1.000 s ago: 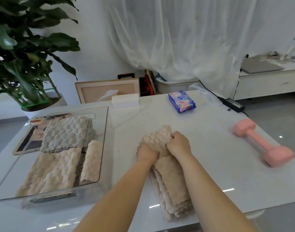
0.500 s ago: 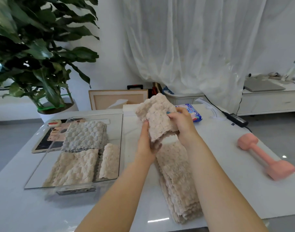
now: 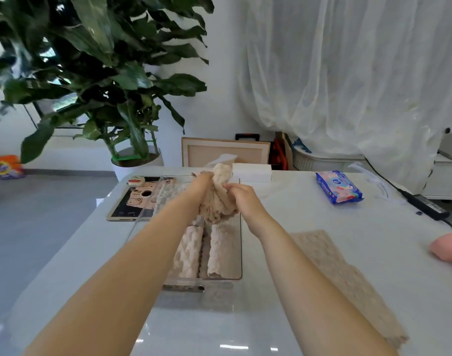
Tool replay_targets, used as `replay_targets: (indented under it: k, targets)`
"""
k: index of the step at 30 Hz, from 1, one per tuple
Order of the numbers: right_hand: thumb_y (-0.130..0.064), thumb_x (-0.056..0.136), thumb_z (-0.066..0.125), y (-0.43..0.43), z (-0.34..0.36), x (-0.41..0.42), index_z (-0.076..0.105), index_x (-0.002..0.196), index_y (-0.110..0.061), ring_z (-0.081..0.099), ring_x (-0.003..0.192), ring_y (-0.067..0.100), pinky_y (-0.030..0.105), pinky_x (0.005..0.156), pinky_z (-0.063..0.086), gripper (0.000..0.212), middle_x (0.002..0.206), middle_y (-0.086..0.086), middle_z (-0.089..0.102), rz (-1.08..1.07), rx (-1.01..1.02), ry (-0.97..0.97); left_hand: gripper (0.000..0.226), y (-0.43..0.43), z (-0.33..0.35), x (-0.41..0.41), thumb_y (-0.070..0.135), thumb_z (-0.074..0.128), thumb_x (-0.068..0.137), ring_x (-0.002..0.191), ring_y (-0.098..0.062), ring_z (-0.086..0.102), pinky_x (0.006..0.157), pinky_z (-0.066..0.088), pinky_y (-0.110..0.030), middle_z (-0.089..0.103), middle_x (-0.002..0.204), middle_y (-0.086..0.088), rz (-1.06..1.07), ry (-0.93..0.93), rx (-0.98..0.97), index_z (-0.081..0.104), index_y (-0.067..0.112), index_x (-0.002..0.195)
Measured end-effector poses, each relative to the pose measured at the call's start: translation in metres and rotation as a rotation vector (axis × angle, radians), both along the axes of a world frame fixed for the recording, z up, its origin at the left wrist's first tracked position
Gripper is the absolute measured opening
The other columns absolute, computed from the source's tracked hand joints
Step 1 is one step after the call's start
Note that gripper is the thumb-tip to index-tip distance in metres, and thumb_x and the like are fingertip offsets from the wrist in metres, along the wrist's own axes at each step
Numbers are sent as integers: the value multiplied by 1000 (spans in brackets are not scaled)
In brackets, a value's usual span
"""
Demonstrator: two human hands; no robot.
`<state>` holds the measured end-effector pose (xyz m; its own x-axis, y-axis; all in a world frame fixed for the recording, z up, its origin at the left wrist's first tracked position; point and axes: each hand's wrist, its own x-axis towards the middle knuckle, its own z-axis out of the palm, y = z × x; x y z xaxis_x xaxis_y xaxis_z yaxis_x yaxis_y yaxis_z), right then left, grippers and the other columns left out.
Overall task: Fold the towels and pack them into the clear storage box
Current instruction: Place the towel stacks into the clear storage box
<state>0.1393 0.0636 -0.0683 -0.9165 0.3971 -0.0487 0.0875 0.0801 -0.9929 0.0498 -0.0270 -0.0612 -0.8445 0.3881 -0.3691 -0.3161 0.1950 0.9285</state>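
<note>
A bunched beige towel [image 3: 219, 199] hangs over the far half of the clear storage box [image 3: 239, 242]. My left hand [image 3: 202, 181] grips its top left and my right hand [image 3: 241, 195] pinches its right side. Inside the box lie two rolled beige towels [image 3: 214, 250], and a grey towel [image 3: 166, 195] shows at the far left, partly hidden by my left arm. A stack of flat beige towels [image 3: 348, 281] lies on the table to the right of the box.
A tablet with a cartoon cover [image 3: 134, 199] sits beyond the box's left side. A white box [image 3: 252, 172], a blue wipes pack [image 3: 339, 187] and a black power adapter [image 3: 425, 205] lie further back. A pink dumbbell [image 3: 448, 246] is at the right edge. A potted plant [image 3: 104, 86] stands behind the table.
Both hands lifted the top towel off the stack and carried it left over the box. The view swung left, so the stack now lies to the right.
</note>
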Motion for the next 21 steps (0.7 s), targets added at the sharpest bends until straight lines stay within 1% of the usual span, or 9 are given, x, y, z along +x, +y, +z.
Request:
replay_targets:
  k: [1, 2, 4, 6, 9, 13, 15, 17, 21]
  targets:
    - [-5, 95, 38, 0, 1, -3, 66, 107, -12, 61, 85, 11, 13, 70, 48, 31, 91, -5, 67, 28, -62, 14, 45, -3, -2, -7, 46, 46, 97, 85, -26, 67, 79, 53, -34, 71, 92, -13, -61, -43, 20, 69, 8, 89]
    - [-1, 92, 36, 3, 1, -7, 66, 105, -12, 63, 87, 15, 16, 72, 50, 35, 93, 0, 69, 48, -125, 42, 50, -4, -5, -15, 53, 51, 93, 89, -26, 69, 82, 55, -36, 73, 95, -13, -101, -26, -14, 71, 7, 98]
    - [4, 87, 31, 13, -5, -13, 59, 110, -7, 65, 98, 26, 31, 86, 52, 38, 110, 15, 68, 10, -297, 98, 56, -3, -16, -29, 52, 63, 86, 96, -27, 69, 90, 55, -40, 72, 103, -15, -117, 45, -91, 66, 3, 113]
    - [4, 86, 30, 25, -12, -16, 51, 112, -5, 68, 97, 32, 39, 90, 54, 34, 110, 23, 67, -122, -373, 95, 60, 8, -33, -45, 46, 68, 81, 96, -29, 68, 90, 55, -44, 70, 105, -17, -85, 81, -123, 61, -1, 118]
    - [2, 88, 34, 43, -28, -14, 50, 102, -9, 69, 83, 29, 36, 81, 56, 24, 93, 19, 69, -340, -332, 77, 48, 30, -56, -56, 31, 62, 89, 90, -31, 65, 80, 55, -41, 67, 100, -19, -42, 83, -200, 57, -7, 119]
    - [2, 88, 36, 62, -58, -11, 52, 97, -10, 60, 72, 23, 30, 69, 51, 22, 84, 15, 66, -449, -319, 20, 39, 53, -87, -55, 13, 42, 100, 102, -28, 57, 78, 45, -32, 54, 131, -22, -96, 106, -374, 46, -4, 135]
    - [2, 89, 36, 65, -68, -11, 54, 97, -8, 60, 71, 22, 28, 66, 50, 22, 84, 14, 65, -442, -308, -13, 39, 57, -99, -57, 10, 40, 100, 118, -33, 56, 80, 47, -31, 51, 136, -21, -81, 125, -427, 44, -5, 136]
    - [1, 90, 37, 64, -75, -15, 56, 97, -7, 61, 73, 22, 28, 68, 51, 21, 88, 14, 65, -400, -307, -47, 42, 60, -110, -57, 6, 45, 97, 120, -36, 55, 88, 50, -36, 52, 135, -22, -54, 186, -496, 41, -7, 136]
    - [-5, 93, 39, 51, -84, -24, 63, 99, -7, 65, 82, 22, 32, 78, 54, 24, 98, 9, 67, -274, -290, -123, 60, 62, -128, -54, 6, 43, 94, 116, -38, 53, 97, 43, -43, 50, 130, -24, -41, 421, -555, 12, -3, 144]
